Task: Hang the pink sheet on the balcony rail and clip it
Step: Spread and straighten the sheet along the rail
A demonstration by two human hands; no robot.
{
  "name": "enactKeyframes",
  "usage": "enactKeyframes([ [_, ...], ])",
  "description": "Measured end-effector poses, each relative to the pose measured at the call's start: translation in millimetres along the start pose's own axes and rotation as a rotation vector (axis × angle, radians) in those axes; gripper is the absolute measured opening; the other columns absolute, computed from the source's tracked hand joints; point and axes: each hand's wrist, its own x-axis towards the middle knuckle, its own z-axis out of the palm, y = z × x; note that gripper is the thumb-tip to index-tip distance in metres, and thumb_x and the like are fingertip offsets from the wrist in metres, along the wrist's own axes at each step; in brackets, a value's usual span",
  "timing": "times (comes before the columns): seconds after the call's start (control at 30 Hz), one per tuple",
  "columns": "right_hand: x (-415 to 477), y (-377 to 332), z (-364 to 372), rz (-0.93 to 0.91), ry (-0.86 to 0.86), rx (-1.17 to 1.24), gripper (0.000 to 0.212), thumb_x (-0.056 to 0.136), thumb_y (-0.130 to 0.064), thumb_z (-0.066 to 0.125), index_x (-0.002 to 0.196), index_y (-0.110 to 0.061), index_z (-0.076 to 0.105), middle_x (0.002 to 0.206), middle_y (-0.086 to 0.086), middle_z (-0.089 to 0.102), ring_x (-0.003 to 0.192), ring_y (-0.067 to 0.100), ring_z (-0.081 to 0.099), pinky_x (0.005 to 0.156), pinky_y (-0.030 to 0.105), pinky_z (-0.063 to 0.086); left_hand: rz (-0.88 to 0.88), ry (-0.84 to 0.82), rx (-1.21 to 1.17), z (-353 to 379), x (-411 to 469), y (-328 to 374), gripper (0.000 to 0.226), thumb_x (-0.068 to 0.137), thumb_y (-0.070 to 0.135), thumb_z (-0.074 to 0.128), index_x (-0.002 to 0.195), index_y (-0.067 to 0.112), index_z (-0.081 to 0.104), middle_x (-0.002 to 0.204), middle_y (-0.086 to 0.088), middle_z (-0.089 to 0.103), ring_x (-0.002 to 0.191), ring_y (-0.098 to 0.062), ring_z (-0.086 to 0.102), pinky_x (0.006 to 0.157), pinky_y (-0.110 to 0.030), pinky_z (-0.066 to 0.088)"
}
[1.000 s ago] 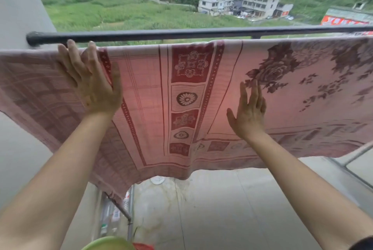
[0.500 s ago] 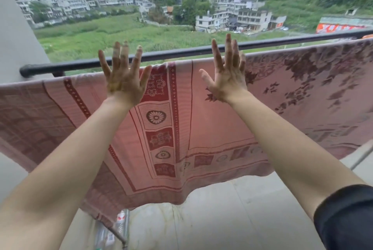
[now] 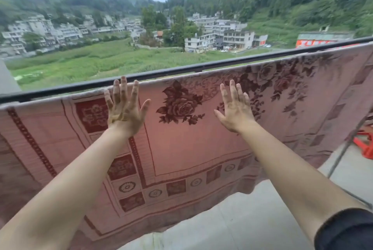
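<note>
- Since half a second ago, both hands have been carried rightward along the cloth. The left hand [image 3: 125, 112] is off the red border panels and now just left of the big rose motif [image 3: 180, 106]. The right hand [image 3: 236, 112] has dropped from above the top fold to below it, over the flower spray.
- Pink sheet [image 3: 201, 148] is seen draped along the balcony rail [image 3: 181, 71], its top fold running just beside and below the black bar across the whole view. Whether it is borne by the bar itself or by something just inside it cannot be told. The lower hem hangs free above the floor [image 3: 252, 219].
- Left grip: wide, nothing held. Fingers are straight and spread, the palm is turned to the cloth, and the fingertips [image 3: 123, 83] are at the top fold.
- Right grip: wide, nothing held. Fingers are straight and closer together, thumb out, palm to the cloth.
- Firm contact with the cloth cannot be confirmed for either hand.
- Dark sleeve [image 3: 347, 229] noted on the right forearm, at the lower right corner of view.
- Red object [image 3: 365, 144] partly seen on the floor past the sheet's right end; kind not made out.
</note>
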Motion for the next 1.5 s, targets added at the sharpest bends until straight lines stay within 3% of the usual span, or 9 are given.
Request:
enactKeyframes([
  [0.4,-81,258,-20,0.317,0.217,0.004,0.083,0.094,-0.065,0.032,0.158,-0.025,-0.001,0.165,0.011,-0.014,0.152,0.032,-0.001,0.12,0.047,0.003,0.49,0.014,-0.197,50,39,323,0.069,0.097,0.061,0.017,0.155,0.024,0.011,0.162,-0.014,-0.002,0.149,-0.03,-0.005,0.118,-0.056,-0.003],
  [0.57,-112,372,9,0.468,0.151,-0.054,0.084,0.094,-0.066,0.032,0.158,-0.027,-0.005,0.163,0.009,-0.022,0.152,0.031,-0.008,0.119,0.044,-0.001,0.648,-0.003,-0.294,110,55,459,0.068,0.097,0.056,0.026,0.155,0.022,0.014,0.162,-0.016,0.0,0.149,-0.031,-0.005,0.118,-0.057,0.0],
  [0.73,-107,498,10,0.599,0.065,-0.166,0.086,0.094,-0.066,0.032,0.156,-0.027,-0.011,0.162,0.007,-0.026,0.151,0.031,-0.011,0.122,0.05,0.003,0.715,-0.115,-0.388,173,81,597,0.069,0.097,0.054,0.022,0.155,0.021,0.012,0.162,-0.016,-0.004,0.149,-0.032,-0.007,0.117,-0.058,0.003],
  [0.83,-89,575,-12,0.665,0.058,-0.179,0.085,0.093,-0.066,0.035,0.156,-0.029,-0.011,0.163,0.005,-0.023,0.152,0.03,-0.006,0.122,0.051,0.01,0.765,-0.168,-0.415,193,112,680,0.072,0.095,0.059,0.017,0.155,0.024,0.001,0.161,-0.011,-0.015,0.148,-0.028,-0.015,0.117,-0.057,0.003],
  [0.9,-79,621,-25,0.724,0.092,-0.179,0.085,0.092,-0.065,0.036,0.156,-0.03,-0.009,0.164,0.003,-0.019,0.152,0.031,0.0,0.121,0.052,0.015,0.832,-0.15,-0.438,196,140,736,0.072,0.095,0.06,0.014,0.155,0.024,-0.001,0.161,-0.011,-0.017,0.147,-0.028,-0.018,0.117,-0.058,0.008],
  [1.07,-87,713,-32,0.889,0.194,-0.049,0.087,0.093,-0.057,0.046,0.151,-0.04,-0.017,0.164,-0.004,-0.018,0.152,0.029,0.002,0.12,0.053,0.017,0.914,-0.114,-0.481,191,181,870,0.068,0.097,0.059,0.015,0.155,0.024,0.006,0.162,-0.013,-0.009,0.148,-0.029,-0.012,0.118,-0.057,-0.002],
  [1.23,-91,827,-28,0.947,0.192,0.024,0.095,0.093,-0.049,0.053,0.15,-0.038,-0.021,0.165,0.004,-0.004,0.151,0.03,0.012,0.116,0.048,0.026,0.99,-0.046,-0.479,208,205,996,0.07,0.096,0.061,0.016,0.155,0.024,0.007,0.162,-0.013,-0.007,0.149,-0.029,-0.011,0.118,-0.056,-0.004],
  [1.37,-58,938,-16,1.003,0.19,0.16,0.094,0.093,-0.045,0.057,0.153,-0.031,-0.015,0.164,0.012,0.012,0.147,0.035,0.023,0.114,0.051,0.026,0.982,0.054,-0.38,225,256,1089,0.07,0.095,0.058,0.028,0.154,0.022,0.014,0.161,-0.016,0.002,0.149,-0.031,-0.002,0.117,-0.059,0.004],
  [1.5,5,1043,-14,0.964,0.11,0.335,0.089,0.094,-0.043,0.056,0.157,-0.022,-0.004,0.164,0.012,0.015,0.149,0.032,0.02,0.119,0.047,0.02,0.875,0.09,-0.253,227,334,1170,0.07,0.094,0.053,0.038,0.152,0.019,0.02,0.16,-0.017,0.01,0.148,-0.032,0.005,0.117,-0.06,0.006],
])
